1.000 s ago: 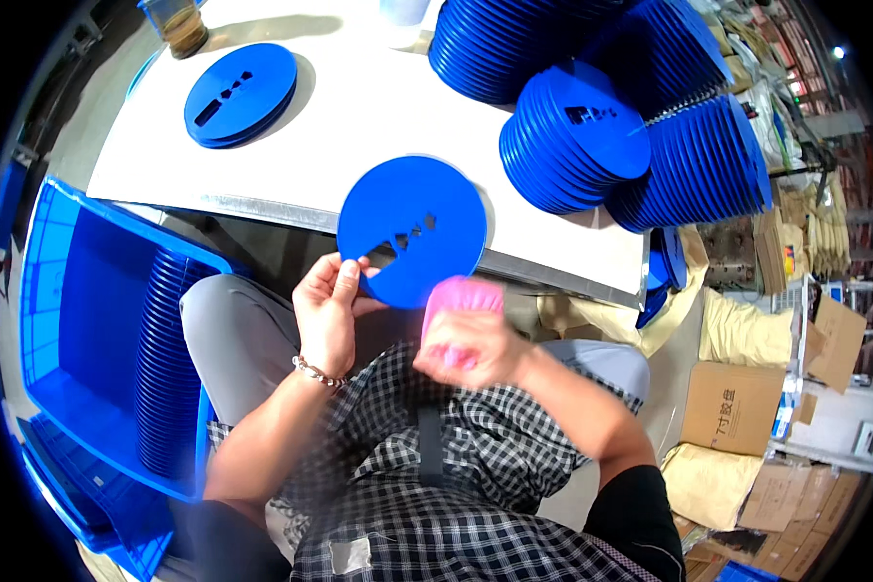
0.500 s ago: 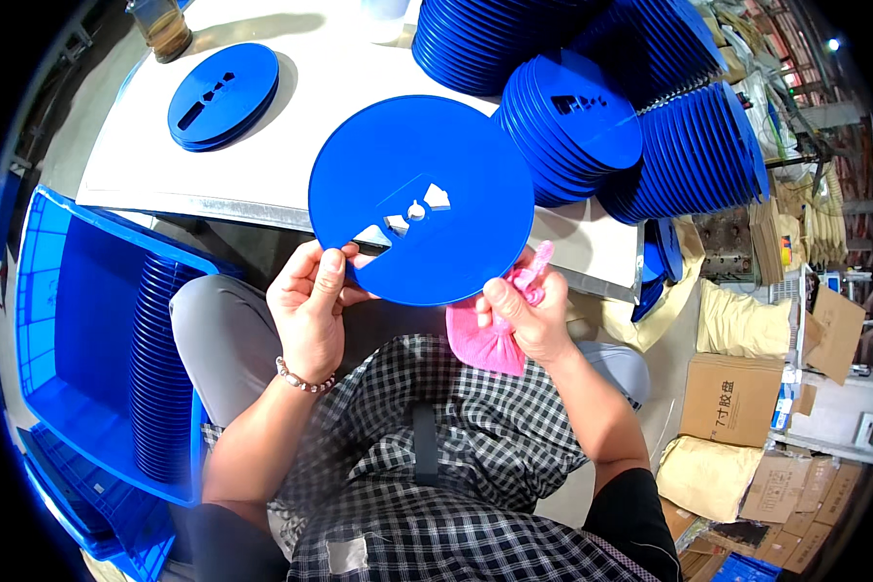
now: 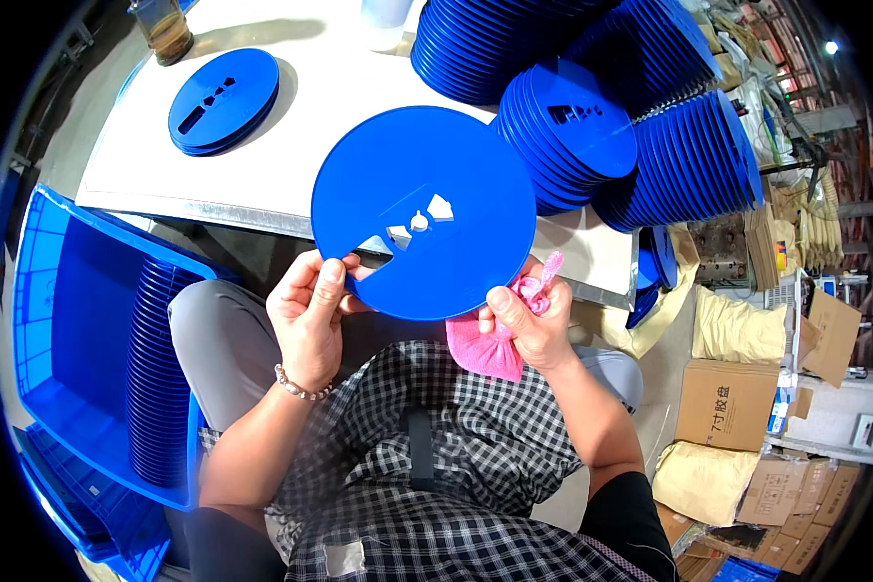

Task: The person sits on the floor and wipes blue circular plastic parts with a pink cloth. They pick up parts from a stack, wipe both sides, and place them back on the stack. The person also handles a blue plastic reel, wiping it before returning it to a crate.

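I hold a round blue plastic disc with several cut-out slots near its centre, raised flat toward the camera over the table edge. My left hand pinches its lower left rim. My right hand grips the lower right rim and also clutches a pink cloth, which hangs below the disc against my checked shirt.
A white table carries a short stack of blue discs at the far left and tall leaning stacks of discs at the right. A blue crate with upright discs stands at my left. Cardboard boxes and sacks lie on the floor at right.
The disc has come up from the table edge toward the camera and now looks much larger. My right hand moved from rubbing with the pink cloth to gripping the disc's rim.
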{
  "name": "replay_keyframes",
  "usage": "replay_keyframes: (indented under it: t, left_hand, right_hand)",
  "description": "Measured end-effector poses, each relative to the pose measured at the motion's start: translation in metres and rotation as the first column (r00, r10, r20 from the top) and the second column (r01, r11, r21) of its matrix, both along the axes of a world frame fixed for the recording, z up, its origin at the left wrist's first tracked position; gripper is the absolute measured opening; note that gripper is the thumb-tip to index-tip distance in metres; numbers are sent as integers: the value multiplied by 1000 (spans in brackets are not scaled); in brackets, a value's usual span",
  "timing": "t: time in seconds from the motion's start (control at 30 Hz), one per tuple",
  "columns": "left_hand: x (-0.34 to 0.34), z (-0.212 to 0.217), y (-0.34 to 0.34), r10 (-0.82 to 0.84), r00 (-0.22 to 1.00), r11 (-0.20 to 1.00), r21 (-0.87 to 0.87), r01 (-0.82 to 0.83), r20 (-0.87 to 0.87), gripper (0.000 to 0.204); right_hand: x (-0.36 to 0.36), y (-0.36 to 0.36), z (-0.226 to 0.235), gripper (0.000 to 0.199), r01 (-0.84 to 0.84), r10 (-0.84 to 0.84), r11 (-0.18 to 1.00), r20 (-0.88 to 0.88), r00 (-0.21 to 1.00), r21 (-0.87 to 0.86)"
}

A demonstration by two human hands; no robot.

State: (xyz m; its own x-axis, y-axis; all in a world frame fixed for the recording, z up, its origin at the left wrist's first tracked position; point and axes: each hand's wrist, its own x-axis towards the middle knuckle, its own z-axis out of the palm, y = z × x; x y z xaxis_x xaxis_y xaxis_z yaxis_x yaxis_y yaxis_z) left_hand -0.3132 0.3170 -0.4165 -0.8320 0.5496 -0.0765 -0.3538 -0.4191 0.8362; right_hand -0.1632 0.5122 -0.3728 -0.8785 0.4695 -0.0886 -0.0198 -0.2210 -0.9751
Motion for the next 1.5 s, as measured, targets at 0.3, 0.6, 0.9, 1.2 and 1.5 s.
replay_keyframes:
  t: [0.3, 0.6, 0.9, 1.2, 1.5]
  left_hand:
    - [7, 7, 3, 89, 995, 996, -21, -90, -36, 20]
    - [1, 5, 0, -29, 998, 999, 32, 27, 61, 20]
    - [1, 3, 0, 12, 1000, 999, 41, -12, -2, 21]
    - [2, 2, -4, 34, 998, 999, 41, -32, -47, 23]
    - [-6, 0, 12, -349, 936, 894, -312, 322, -33, 40]
  right_hand:
    - [2, 0, 0, 17, -1, 1, 1000, 3, 1000, -4]
    - [5, 4, -6, 30, -107, 108, 994, -57, 992, 15]
    - [5, 8, -8, 36, -164, 169, 985, -105, 980, 58]
    - [6, 5, -11, 38, -160, 165, 986, -99, 981, 56]
    - [26, 25, 18, 11, 140, -131, 948, -51, 990, 284]
